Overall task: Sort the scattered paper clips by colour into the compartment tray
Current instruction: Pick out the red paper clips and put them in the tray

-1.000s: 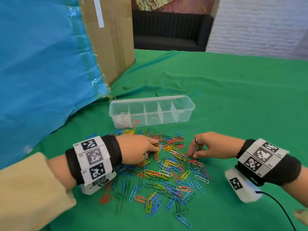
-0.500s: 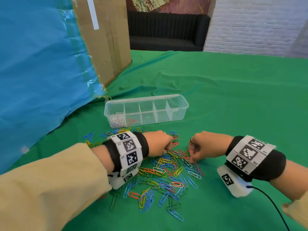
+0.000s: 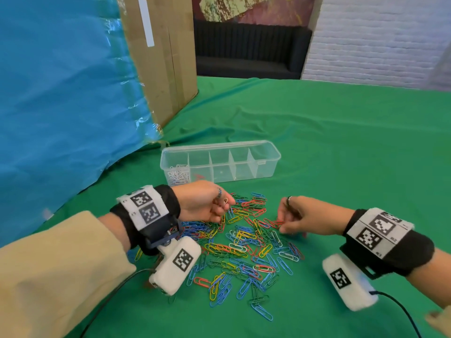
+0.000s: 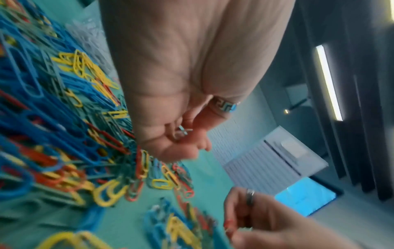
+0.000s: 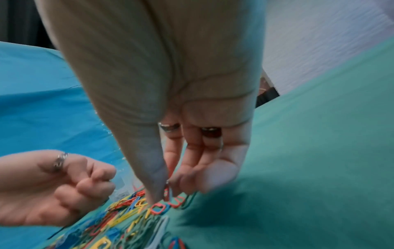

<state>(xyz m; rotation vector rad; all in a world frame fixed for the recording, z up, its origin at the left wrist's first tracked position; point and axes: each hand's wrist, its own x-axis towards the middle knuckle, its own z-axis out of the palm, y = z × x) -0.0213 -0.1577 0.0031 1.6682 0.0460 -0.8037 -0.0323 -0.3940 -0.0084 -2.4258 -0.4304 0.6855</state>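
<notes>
While both hands work over the scattered paper clips (image 3: pixel 244 242) on the green cloth (image 3: pixel 341 142), the relation that matters is between the left hand (image 3: pixel 205 202) and the compartment tray (image 3: pixel 220 147). That hand has its fingers curled in, pinching what looks like a white or silver clip (image 3: pixel 225 201) at its fingertips; the left wrist view shows a pale clip tucked against the palm. The tray lies just beyond it, on the far side of the pile, its long axis running left to right, and the leftmost compartment, already holding white clips (image 3: pixel 178 175), sits almost straight ahead of the left hand, far closer to it than to the right. So the drop is probably a short forward reach. The right hand (image 3: pixel 302 219), low at the pile's right edge, has thumb and fingers closing narrowly on a red clip (image 3: pixel 275 222); the few red clips already in the tray lie in the second compartment, far-left of it.
</notes>
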